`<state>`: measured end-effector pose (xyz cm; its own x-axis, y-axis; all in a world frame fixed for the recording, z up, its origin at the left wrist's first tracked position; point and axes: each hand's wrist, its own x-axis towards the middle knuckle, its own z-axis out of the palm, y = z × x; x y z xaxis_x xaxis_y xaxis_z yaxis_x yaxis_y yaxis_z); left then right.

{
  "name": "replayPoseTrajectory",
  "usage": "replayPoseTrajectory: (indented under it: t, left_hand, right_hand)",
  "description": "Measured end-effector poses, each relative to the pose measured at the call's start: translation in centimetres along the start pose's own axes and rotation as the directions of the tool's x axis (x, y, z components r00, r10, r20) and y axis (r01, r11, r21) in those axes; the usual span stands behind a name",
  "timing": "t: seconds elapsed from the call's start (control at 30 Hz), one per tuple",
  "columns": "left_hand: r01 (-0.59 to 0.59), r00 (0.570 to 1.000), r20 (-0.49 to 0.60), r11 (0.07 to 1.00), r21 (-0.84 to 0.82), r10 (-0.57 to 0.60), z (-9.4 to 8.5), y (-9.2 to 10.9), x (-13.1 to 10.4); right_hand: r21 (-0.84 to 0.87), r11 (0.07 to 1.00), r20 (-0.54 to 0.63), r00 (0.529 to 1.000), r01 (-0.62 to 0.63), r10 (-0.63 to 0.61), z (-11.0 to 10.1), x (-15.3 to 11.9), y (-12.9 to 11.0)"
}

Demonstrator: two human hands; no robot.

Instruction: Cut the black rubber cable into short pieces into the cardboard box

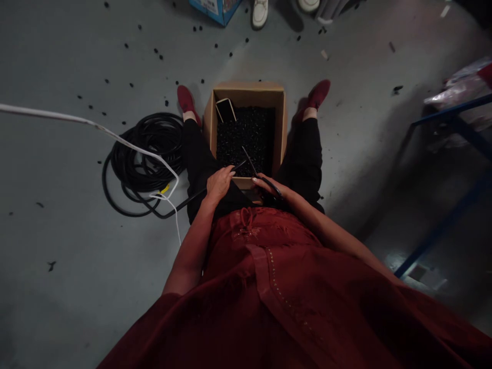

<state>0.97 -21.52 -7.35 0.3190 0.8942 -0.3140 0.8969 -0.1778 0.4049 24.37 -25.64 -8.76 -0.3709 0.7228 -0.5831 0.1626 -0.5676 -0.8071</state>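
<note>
My left hand (220,183) is closed around a black hose (197,195), whose end sticks out past my fingers over the near side of a cardboard box (249,87). From there the hose runs left to a large black coil (148,148) on the floor. My right hand (267,185) grips black-handled scissors (251,163), with the blades pointing up and left beside the hose end. Many small black pieces (249,133) fill the box, which stands between my feet. A dark rectangular object with a pale edge (226,110) leans in its far left corner.
A white cable (130,145) crosses over the coil from the left. Small black pieces lie scattered on the floor. At the right is a blue metal frame (438,225) near plastic bags (461,84). A blue box (217,9) and another person's shoes (260,13) are at the top.
</note>
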Motion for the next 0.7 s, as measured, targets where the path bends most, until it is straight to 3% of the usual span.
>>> replayPoseTrajectory:
  t: [0.37,0.7]
  left_hand:
    - [-0.017,1.000,0.006,1.000,0.007,0.017,0.2,-0.2,0.0]
    - [-0.010,1.000,0.008,1.000,0.016,0.010,0.2,-0.2,0.1]
  right_hand:
    - [0.025,0.999,0.010,1.000,-0.023,0.023,0.1,-0.2,-0.8]
    - [-0.112,0.993,-0.103,0.994,0.036,-0.048,-0.1,0.7,0.6]
